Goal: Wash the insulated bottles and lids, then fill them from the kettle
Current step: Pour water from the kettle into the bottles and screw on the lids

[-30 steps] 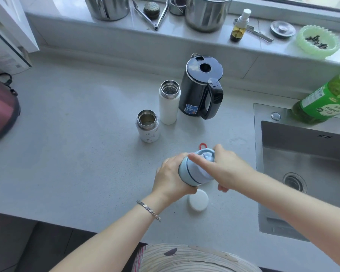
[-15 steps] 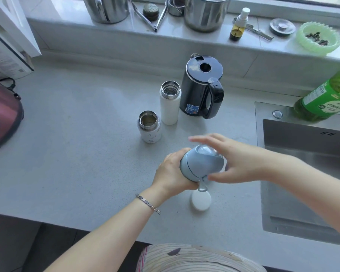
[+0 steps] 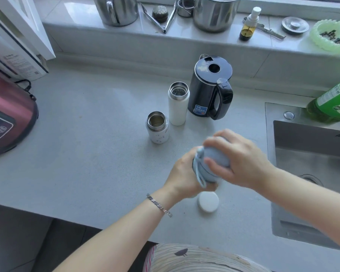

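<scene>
Gripping the pale blue insulated bottle (image 3: pixel 209 174) round its smooth matte body, the left hand (image 3: pixel 182 176) holds it over the speckled grey bench (image 3: pixel 86 144). The right hand (image 3: pixel 241 161) curls closely over its domed lid (image 3: pixel 217 154), and a soft blue strap (image 3: pixel 199 169) dangles beside it. A flat white round lid (image 3: pixel 208 202) lies just below. Behind stand a short white bottle (image 3: pixel 157 128) and a tall white bottle (image 3: pixel 178 105), both with open steel mouths, then the glossy black kettle (image 3: pixel 208 89). The steel sink (image 3: pixel 302 154) lies to the right.
</scene>
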A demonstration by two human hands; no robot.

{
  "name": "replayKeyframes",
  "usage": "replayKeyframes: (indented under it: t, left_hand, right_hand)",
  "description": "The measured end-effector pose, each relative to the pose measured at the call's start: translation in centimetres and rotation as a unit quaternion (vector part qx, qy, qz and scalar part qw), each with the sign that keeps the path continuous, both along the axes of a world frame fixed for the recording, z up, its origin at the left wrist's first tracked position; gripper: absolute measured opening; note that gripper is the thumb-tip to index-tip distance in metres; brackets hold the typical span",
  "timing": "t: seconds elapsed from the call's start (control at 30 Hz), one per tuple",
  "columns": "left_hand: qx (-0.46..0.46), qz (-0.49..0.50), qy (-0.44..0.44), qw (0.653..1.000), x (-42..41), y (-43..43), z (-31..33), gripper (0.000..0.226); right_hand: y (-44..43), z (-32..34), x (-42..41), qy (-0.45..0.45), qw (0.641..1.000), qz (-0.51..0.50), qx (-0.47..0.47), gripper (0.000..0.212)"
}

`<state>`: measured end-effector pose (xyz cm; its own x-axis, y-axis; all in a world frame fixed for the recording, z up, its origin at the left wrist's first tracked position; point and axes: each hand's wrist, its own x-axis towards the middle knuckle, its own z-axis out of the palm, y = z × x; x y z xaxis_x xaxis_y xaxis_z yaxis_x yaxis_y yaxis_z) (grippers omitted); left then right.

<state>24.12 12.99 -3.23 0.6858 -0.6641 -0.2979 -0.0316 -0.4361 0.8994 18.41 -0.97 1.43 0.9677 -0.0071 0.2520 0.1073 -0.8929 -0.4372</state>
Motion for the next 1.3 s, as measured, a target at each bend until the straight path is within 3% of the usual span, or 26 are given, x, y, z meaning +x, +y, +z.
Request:
replayKeyframes:
  t: [0.07,0.13,0.17,0.23,0.33,0.4,0.47,0.57,0.7,0.8,0.87,0.97,1.0,1.07,1.17,1.23,1.3]
  left_hand:
    - [0.009,0.068,-0.028,0.997,-0.2,-0.9,0.2,0.058]
    - [0.041,0.103,-0.054,0.992,-0.5,-1.5,0.3,0.061]
    - [0.049,0.106,-0.037,0.993,-0.5,-1.5,0.4,0.057]
    - [0.053,0.076,0.015,0.996,-0.2,-1.0,0.5,0.046]
    - [0.044,-0.005,0.082,0.996,1.5,0.6,0.7,0.045]
    - [0.033,-0.058,0.101,0.993,2.4,1.0,0.9,0.046]
    - [0.014,-0.074,0.094,0.993,2.5,0.6,0.8,0.044]
    - [0.023,-0.001,0.053,0.998,2.1,-0.2,0.3,0.041]
    - [0.043,0.105,-0.049,0.992,1.5,-1.7,-0.7,0.046]
    - [0.066,0.165,-0.123,0.976,1.5,-3.1,-1.4,0.048]
    - [0.058,0.171,-0.146,0.973,2.5,-3.5,-1.7,0.057]
    - [0.047,0.102,-0.148,0.983,4.9,-2.9,-2.1,0.091]
    - [0.043,0.084,-0.16,0.983,5.5,-2.2,-2.0,0.091]
    - [0.026,0.089,-0.205,0.974,6.3,-0.3,-2.0,0.067]
    - [0.044,0.135,-0.219,0.965,6.7,2.8,-2.5,0.039]
    - [0.093,0.177,-0.188,0.962,6.9,3.8,-3.1,0.041]
    - [0.125,0.231,-0.138,0.955,7.4,3.9,-3.7,0.059]
  right_hand:
    - [1.7,0.0,1.5,0.092,0.97,-0.212,0.077,0.036]
    - [1.9,0.1,3.4,0.255,0.905,-0.316,0.127,0.04]
    - [1.4,0.2,4.1,0.308,0.893,-0.308,0.111,0.046]
    - [0.1,1.1,4.0,0.347,0.917,-0.194,0.033,0.057]
    - [-1.6,2.3,2.0,0.197,0.98,0.031,-0.018,0.065]
    - [-2.2,1.4,1.1,0.127,0.982,0.119,0.068,0.066]
    - [-1.9,-0.3,1.0,0.061,0.975,0.093,0.191,0.059]
    - [0.9,-1.9,1.4,-0.02,0.959,-0.056,0.277,0.045]
    - [3.9,-3.1,3.4,-0.039,0.871,-0.34,0.353,0.039]
    - [4.3,-3.4,5.5,-0.033,0.827,-0.413,0.379,0.037]
    - [3.8,-3.4,6.4,-0.043,0.843,-0.381,0.376,0.036]
    - [2.2,-2.9,7.4,-0.079,0.885,-0.309,0.338,0.039]
    - [1.4,-2.9,7.8,-0.09,0.903,-0.282,0.312,0.04]
    - [0.0,-3.3,8.6,-0.089,0.93,-0.242,0.262,0.042]
    - [-2.0,-4.8,9.5,-0.06,0.944,-0.24,0.217,0.044]
    - [-2.9,-5.9,9.7,-0.038,0.946,-0.247,0.205,0.045]
    - [-3.4,-6.6,9.4,-0.024,0.944,-0.259,0.205,0.046]
